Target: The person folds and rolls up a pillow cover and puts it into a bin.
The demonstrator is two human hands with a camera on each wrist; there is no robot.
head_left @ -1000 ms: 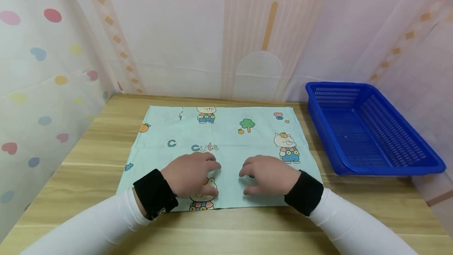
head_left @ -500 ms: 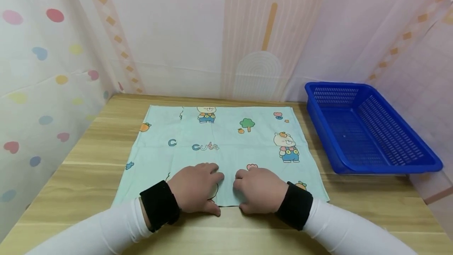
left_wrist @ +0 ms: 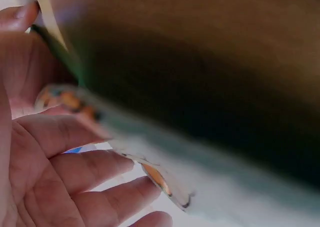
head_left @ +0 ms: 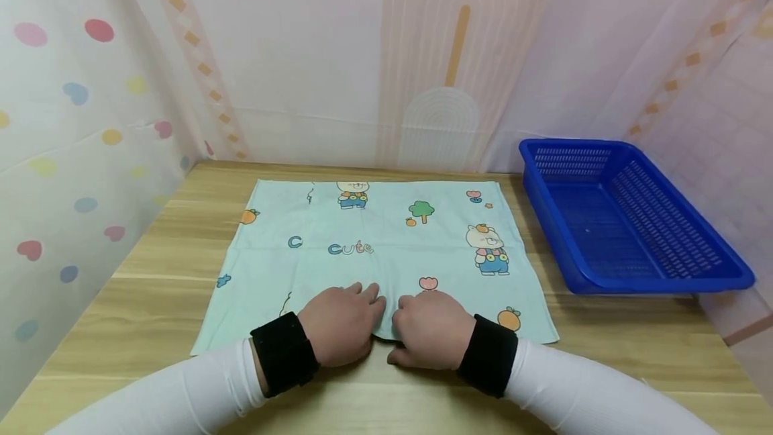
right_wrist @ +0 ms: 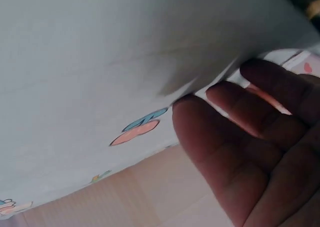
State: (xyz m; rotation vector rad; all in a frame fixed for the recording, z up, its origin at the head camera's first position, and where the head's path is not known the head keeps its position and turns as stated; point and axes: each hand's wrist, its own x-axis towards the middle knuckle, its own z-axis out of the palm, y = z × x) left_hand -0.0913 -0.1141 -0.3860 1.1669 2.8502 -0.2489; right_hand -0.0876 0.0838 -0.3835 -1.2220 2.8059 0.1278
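A pale mint-green printed cloth [head_left: 338,267] lies spread flat, with bears, fruit and the word "cute" on it. At the middle of its near edge, my left hand [head_left: 344,324] holds the cloth, fingers on top and thumb tucked low. Close beside it, my right hand [head_left: 433,331] grips the same edge with curled fingers. Between the hands the edge rises a little over a dark gap. The left wrist view shows left fingers [left_wrist: 95,172] against the lifted cloth, its print bunched near them. Right fingertips [right_wrist: 187,104] dent the cloth in the right wrist view.
A blue plastic basket [head_left: 628,233] with perforated walls stands to the right of the cloth. The wooden table [head_left: 151,247] reaches back to a patterned curtain [head_left: 302,66], and another with coloured dots [head_left: 78,153] hangs on the left.
Both hands have come back from above the cloth to its near edge and closer together. The fingers have drawn in on the edge, which is now raised slightly between them.
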